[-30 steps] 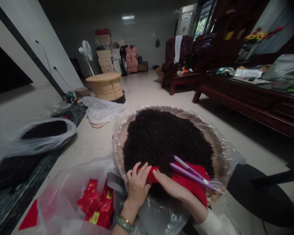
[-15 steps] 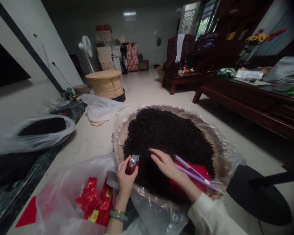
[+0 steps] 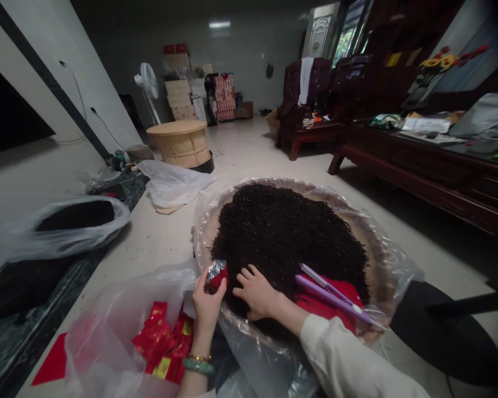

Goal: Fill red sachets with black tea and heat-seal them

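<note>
My left hand pinches a small red foil packet, its silver inner side showing at the top. To the right of it, my right hand reaches palm down at the near edge of a heap of dark, twisted dried tea leaves. Its fingers are apart and bent, and nothing shows in them. The leaves lie in a wide round basket lined with clear plastic. A purple tong-shaped sealer rests on red material at the basket's right side.
Left of the basket, a clear plastic bag holds several red packets. Another bag of dark material sits on a ledge. A black round base stands at right, a dark wooden table beyond, and a drum-shaped bamboo stand farther back.
My right hand has moved left and down, nearer the packet, with its fingers more bent. My left hand has shifted slightly left and tilted the packet.
</note>
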The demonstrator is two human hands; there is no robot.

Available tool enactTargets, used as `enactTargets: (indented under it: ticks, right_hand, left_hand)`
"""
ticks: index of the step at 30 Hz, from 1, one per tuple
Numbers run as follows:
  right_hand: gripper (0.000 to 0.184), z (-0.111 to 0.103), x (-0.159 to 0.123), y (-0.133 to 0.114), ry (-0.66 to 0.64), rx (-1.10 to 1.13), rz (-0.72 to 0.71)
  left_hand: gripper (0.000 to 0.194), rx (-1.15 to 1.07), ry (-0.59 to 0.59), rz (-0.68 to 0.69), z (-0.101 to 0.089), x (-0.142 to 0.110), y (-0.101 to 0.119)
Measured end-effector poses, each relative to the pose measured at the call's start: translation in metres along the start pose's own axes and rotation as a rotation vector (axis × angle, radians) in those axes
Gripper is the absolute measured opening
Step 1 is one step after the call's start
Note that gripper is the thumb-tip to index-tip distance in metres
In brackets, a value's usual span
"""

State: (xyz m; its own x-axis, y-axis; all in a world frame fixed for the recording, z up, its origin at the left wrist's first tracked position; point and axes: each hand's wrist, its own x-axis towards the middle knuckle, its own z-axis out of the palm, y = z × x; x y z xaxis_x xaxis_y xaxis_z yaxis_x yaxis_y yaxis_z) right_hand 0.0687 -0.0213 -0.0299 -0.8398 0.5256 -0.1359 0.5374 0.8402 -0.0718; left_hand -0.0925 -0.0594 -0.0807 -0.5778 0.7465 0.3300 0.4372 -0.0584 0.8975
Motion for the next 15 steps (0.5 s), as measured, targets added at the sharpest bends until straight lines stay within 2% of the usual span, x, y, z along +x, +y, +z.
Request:
enactTargets:
  ticks: [2, 4, 8, 12, 15]
  right_hand:
    - [0.046, 0.001, -0.007, -0.001, 0.008, -0.027, 0.025]
    - [0.041, 0.002, -0.013, 0.001, 0.034, -0.036, 0.084]
    - [0.049, -0.004, -0.021, 0.015, 0.134, 0.012, 0.284]
    - [0.047, -0.008, -0.029, 0.026, 0.211, 0.063, 0.490]
    - [0.054, 0.003, -0.035, 0.020, 0.199, 0.060, 0.416]
  left_hand:
    - [0.049, 0.008, -0.006, 0.011, 0.001, -0.001, 0.003]
    - [0.048, 0.006, -0.022, 0.012, 0.002, -0.002, 0.004]
    - [0.047, 0.010, -0.022, 0.035, 0.005, -0.005, 0.006]
    - [0.045, 0.012, -0.070, 0.061, 0.009, -0.008, 0.005]
    - [0.046, 0.013, -0.110, 0.050, 0.012, -0.009, 0.006]
